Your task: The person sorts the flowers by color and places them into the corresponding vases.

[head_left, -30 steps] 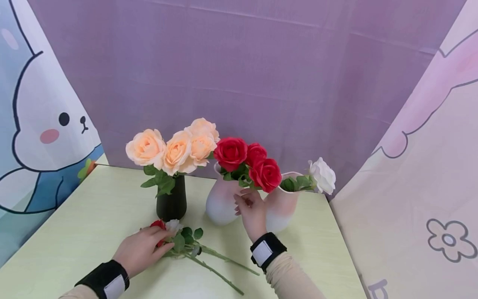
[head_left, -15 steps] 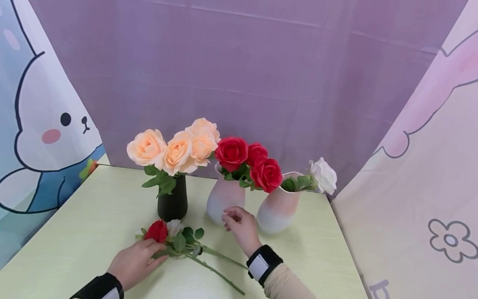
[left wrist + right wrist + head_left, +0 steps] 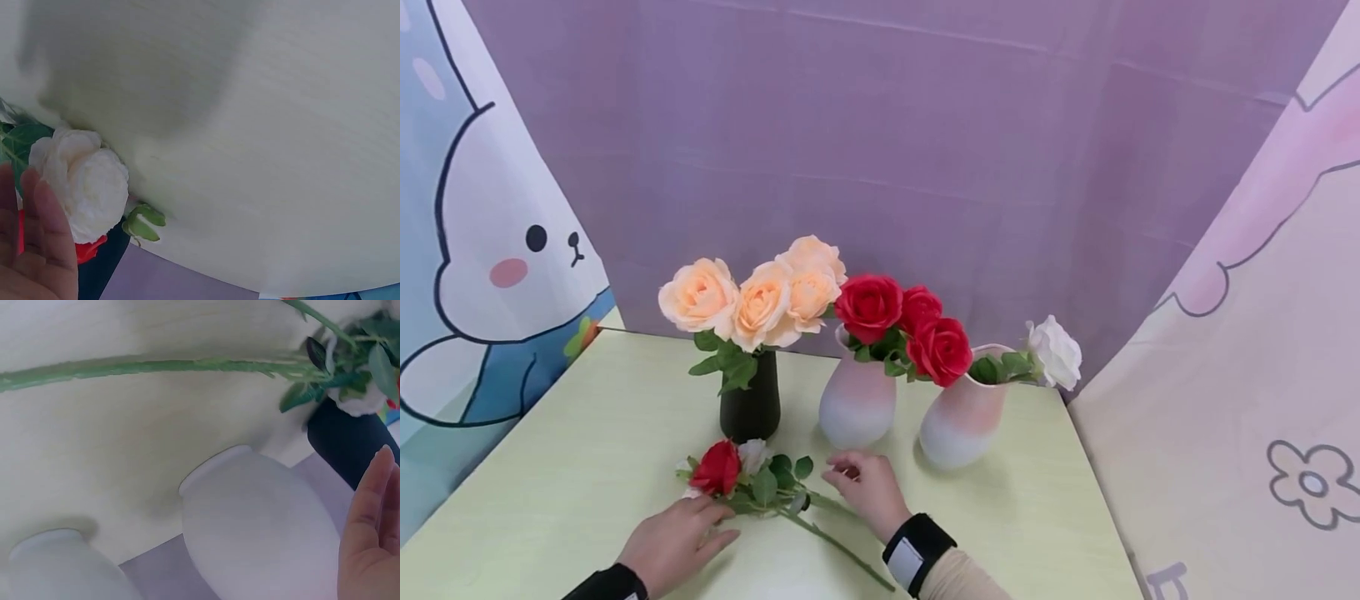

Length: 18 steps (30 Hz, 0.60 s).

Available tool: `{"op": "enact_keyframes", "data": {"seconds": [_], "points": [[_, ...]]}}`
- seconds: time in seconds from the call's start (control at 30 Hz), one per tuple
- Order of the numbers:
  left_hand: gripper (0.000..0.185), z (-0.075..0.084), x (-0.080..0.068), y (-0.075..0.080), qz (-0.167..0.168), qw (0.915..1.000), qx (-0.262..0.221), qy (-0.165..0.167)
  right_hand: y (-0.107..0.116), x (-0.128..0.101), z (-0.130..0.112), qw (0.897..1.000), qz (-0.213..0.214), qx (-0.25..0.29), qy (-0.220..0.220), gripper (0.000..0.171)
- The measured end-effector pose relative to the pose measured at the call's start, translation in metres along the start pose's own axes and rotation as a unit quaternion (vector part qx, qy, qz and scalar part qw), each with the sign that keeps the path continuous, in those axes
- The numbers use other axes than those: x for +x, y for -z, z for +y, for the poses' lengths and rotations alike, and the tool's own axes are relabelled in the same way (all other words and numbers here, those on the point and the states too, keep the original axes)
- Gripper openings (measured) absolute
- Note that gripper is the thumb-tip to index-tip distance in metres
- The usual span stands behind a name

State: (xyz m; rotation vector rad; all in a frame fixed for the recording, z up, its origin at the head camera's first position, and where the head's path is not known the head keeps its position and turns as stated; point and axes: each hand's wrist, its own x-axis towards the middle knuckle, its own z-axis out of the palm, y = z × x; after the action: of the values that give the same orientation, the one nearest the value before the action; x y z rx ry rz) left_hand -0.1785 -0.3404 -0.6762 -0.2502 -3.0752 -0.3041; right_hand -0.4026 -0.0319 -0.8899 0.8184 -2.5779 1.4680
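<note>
Loose roses lie on the table: a red rose (image 3: 717,468) and a white rose (image 3: 754,455), their green stems (image 3: 156,365) reaching toward the right. My left hand (image 3: 673,537) is beside these blooms with its fingers extended; whether the fingertips touch them I cannot tell. In the left wrist view a pale rose (image 3: 90,187) sits just beyond those fingers. Over the stems hovers my right hand (image 3: 868,492), fingers loosely bent and holding nothing. Behind it stands a pink-and-white vase (image 3: 857,404) with several red roses (image 3: 868,308).
A black vase (image 3: 750,400) at the left holds several peach roses (image 3: 762,304). On the right, another pink-and-white vase (image 3: 962,421) bears one white rose (image 3: 1055,352) leaning outward. A purple cloth (image 3: 880,150) hangs behind the table (image 3: 587,433).
My right hand has come down from the red roses in the middle vase to the loose stems. The left hand has drawn back slightly, uncovering the loose red rose.
</note>
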Motion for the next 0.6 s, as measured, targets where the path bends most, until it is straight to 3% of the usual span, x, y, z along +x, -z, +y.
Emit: {"op": "enact_keyframes", "data": {"seconds": [0.03,0.1,0.13,0.17,0.2,0.27,0.33,0.4,0.43,0.57,0.6], "points": [[0.037,0.016,-0.004,0.022,-0.025,0.9994,-0.008,0.021,-0.003,-0.002,-0.001,1.0,-0.002,-0.016,0.009,0.028],[0.038,0.034,-0.011,0.045,-0.042,0.9983,-0.001,0.04,-0.013,-0.006,0.003,0.998,-0.015,-0.044,0.035,0.03],[0.04,0.036,-0.011,0.049,-0.053,0.9977,-0.005,0.043,-0.015,-0.009,0.002,0.997,-0.018,-0.059,0.05,0.03],[0.042,0.032,-0.011,0.042,-0.051,0.998,-0.006,0.038,-0.016,-0.013,-0.004,0.996,-0.016,-0.069,0.063,0.03],[0.044,0.023,-0.009,0.029,-0.044,0.9986,-0.011,0.026,-0.022,-0.017,0.0,0.993,-0.011,-0.087,0.079,0.029],[0.045,-0.006,-0.004,-0.016,-0.009,0.9999,0.0,-0.009,-0.017,-0.024,-0.024,0.989,-0.01,-0.112,0.101,0.028],[0.041,-0.037,0.005,-0.066,0.004,0.9999,-0.008,-0.01,-0.01,-0.031,-0.055,0.986,-0.011,-0.135,0.096,0.023],[0.035,-0.064,0.011,-0.11,0.025,0.9996,-0.007,-0.014,-0.018,-0.036,-0.057,0.981,-0.014,-0.161,0.104,0.022],[0.034,-0.074,0.013,-0.126,0.023,0.9996,-0.007,-0.015,-0.018,-0.038,-0.066,0.982,-0.025,-0.159,0.094,0.02],[0.033,-0.103,0.018,-0.174,0.027,0.9993,-0.002,-0.024,-0.051,-0.048,-0.035,0.978,-0.042,-0.178,0.101,0.019],[0.032,-0.11,0.019,-0.186,0.028,0.9991,0.001,-0.031,-0.05,-0.05,-0.043,0.976,-0.052,-0.187,0.098,0.018]]}}
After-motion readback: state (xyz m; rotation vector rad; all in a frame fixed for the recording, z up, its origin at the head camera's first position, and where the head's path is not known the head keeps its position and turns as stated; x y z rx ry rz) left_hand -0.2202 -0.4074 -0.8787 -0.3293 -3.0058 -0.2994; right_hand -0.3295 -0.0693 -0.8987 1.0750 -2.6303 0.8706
